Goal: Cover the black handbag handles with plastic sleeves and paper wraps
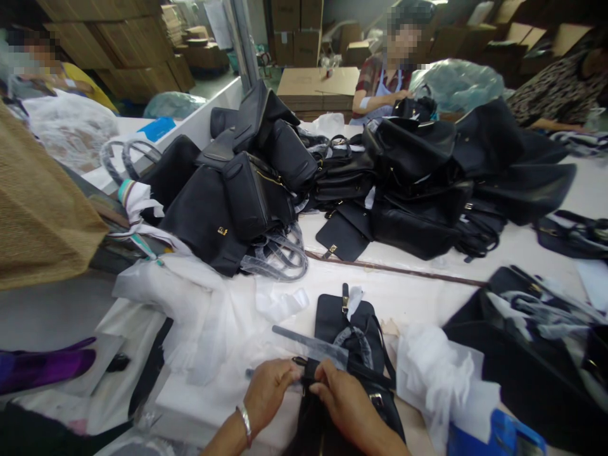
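Note:
A black handbag (342, 320) lies in front of me on the white table (418, 288), its flap pointing away. My left hand (268, 387), with a silver bangle on the wrist, pinches the end of a black strap (310, 368) wrapped in clear plastic. My right hand (344, 399) is closed on the same strap just to the right, over the bag's handles. A clear plastic strip (308, 343) sticks out to the upper left of my fingers.
A big heap of black bags (389, 183) fills the table's middle. White wrapping paper (199, 310) lies left, more paper (441, 373) right. Another black bag (532, 354) sits at the right edge. Two people sit across, and another person at far left. A tan woven bag (38, 209) hangs left.

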Action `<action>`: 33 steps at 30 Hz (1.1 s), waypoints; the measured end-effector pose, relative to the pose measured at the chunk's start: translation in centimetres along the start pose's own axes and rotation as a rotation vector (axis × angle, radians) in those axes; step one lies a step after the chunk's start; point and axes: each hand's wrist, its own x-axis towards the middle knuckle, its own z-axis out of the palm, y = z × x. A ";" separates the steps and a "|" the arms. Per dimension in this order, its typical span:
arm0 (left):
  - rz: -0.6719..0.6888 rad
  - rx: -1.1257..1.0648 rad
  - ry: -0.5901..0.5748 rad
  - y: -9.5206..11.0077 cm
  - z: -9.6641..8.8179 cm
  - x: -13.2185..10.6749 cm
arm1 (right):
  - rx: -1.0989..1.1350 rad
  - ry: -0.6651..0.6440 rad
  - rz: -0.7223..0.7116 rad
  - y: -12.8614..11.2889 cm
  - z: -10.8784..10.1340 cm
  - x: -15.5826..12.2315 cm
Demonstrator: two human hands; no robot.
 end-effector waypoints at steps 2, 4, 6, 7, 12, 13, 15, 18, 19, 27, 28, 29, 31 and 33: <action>0.016 0.005 -0.008 0.2 0.3 0.3 | -0.034 0.005 0.038 0.5 0.1 -0.3; 0.058 0.017 -0.027 0.5 1.0 0.7 | -0.038 -0.008 0.028 0.9 0.6 -0.5; 0.098 0.045 -0.040 0.7 1.8 1.1 | -0.009 -0.009 -0.008 1.2 0.9 -0.5; 0.110 0.061 -0.043 0.9 2.1 1.4 | 0.017 -0.001 -0.027 1.4 1.0 -0.5; 0.188 0.120 -0.053 2.2 2.4 3.9 | 0.116 0.148 -0.045 2.7 -0.4 0.5; 0.207 0.126 -0.051 2.5 2.4 4.6 | 0.098 0.190 -0.035 3.0 -0.7 0.9; 0.237 0.132 -0.045 3.0 2.6 6.2 | 0.028 0.257 -0.001 3.7 -1.2 1.6; 0.271 0.152 -0.043 3.2 3.4 8.2 | -0.061 0.302 0.065 4.7 -1.2 2.3; 0.279 0.161 -0.049 3.1 3.8 8.7 | -0.080 0.313 0.080 5.0 -1.0 2.4; 0.339 0.230 -0.104 1.6 5.8 9.5 | -0.107 0.362 0.071 6.3 0.5 1.4; 0.340 0.235 -0.101 1.6 5.8 9.4 | -0.073 0.363 0.057 6.3 0.5 1.3; 0.343 0.238 -0.099 1.6 5.8 9.4 | -0.039 0.367 0.040 6.2 0.5 1.2; 0.351 0.240 -0.092 2.0 5.6 9.1 | 0.026 0.367 0.014 5.8 0.3 1.1; 0.369 0.238 -0.083 2.8 5.4 8.4 | 0.084 0.332 0.015 5.1 -0.1 0.8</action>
